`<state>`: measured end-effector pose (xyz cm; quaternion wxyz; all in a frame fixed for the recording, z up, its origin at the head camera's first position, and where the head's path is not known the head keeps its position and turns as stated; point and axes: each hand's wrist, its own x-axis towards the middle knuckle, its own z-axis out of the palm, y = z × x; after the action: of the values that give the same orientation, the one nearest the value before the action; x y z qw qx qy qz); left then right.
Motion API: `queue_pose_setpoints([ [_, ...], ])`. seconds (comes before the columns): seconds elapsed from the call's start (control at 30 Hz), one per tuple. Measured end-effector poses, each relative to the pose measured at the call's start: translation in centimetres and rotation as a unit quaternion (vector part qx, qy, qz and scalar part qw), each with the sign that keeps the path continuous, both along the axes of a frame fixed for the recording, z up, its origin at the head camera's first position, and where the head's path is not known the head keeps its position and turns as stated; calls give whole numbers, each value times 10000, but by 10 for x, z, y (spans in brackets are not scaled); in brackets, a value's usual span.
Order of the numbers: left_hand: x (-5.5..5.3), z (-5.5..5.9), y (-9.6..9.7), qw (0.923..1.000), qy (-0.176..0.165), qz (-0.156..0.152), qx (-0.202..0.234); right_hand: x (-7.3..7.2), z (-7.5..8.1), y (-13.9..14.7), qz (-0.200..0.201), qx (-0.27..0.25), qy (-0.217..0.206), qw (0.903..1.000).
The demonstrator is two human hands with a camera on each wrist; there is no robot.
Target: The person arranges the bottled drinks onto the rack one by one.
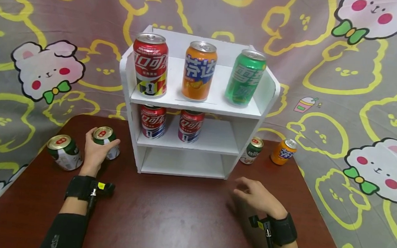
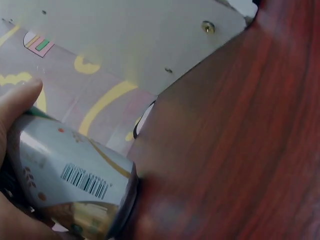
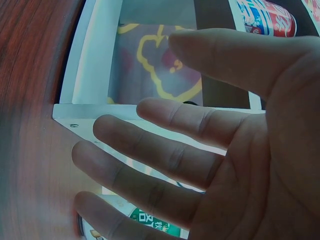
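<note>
At the left of the table my left hand (image 1: 93,150) grips a green-and-white can (image 1: 103,132), thumb on one side and fingers round the other. The left wrist view shows the barcode on this can (image 2: 75,170), its base close to the tabletop. A second green-and-white can (image 1: 65,153) stands just left of that hand. My right hand (image 1: 260,196) hovers over the table before the shelf's right corner, holding nothing. Its fingers (image 3: 150,150) are spread in the right wrist view. Beyond it stand another green-and-white can (image 1: 251,153) and an orange soda can (image 1: 282,153).
A white three-level shelf (image 1: 183,152) stands at the back centre. Its top level bears a red cola can (image 1: 151,66), an orange can (image 1: 199,74) and a green can (image 1: 245,79). Two red cans, left (image 1: 152,122) and right (image 1: 190,127), stand in the middle level. Patterned cloth (image 1: 322,109) hangs behind.
</note>
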<state>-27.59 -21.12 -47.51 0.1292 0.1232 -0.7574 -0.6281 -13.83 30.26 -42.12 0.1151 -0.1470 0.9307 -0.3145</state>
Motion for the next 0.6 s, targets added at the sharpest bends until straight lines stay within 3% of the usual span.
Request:
queue_pose_setpoints([
  [0.17, 3, -2, -5, 9982, -1, -152, -588, 0, -1, 0, 9, -16, -10, 10000],
  [0.43, 6, 0, -5, 9947, -31, -96, -1021, -1, -1, 0, 5, 21, 26, 10000],
  [0.6, 8, 2, -5, 9917, 41, -400, -1222, 0, 1, -1, 27, 19, 71, 10000],
])
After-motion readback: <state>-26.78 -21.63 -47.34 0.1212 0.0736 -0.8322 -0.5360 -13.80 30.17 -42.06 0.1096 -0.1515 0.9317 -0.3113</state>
